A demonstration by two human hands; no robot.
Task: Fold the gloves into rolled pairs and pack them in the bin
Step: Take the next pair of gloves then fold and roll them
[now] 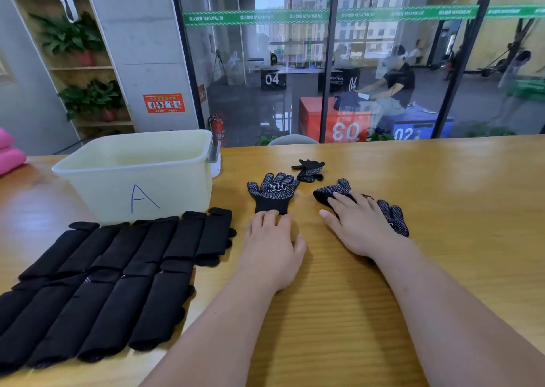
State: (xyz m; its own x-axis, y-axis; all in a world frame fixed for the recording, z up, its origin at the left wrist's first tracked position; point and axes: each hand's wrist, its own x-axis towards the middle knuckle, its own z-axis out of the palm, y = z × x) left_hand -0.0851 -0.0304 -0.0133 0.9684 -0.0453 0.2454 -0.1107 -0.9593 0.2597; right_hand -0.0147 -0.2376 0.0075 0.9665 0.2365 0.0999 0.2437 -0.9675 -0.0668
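Note:
A black dotted glove (272, 192) lies flat, fingers pointing away, with a white label on its palm. My left hand (272, 245) rests on the table with its fingertips touching that glove's cuff. My right hand (358, 224) lies spread on a second black dotted glove (395, 217) to the right, pressing it flat. A third, crumpled black glove (309, 170) sits farther back. The pale plastic bin (138, 180), marked with a blue "A", stands at the left and shows nothing inside.
Two rows of several black fabric pieces (118, 274) lie side by side in front of the bin. A pink object (8, 153) sits at the table's far left. The wooden table (442, 209) ends at a glass wall behind.

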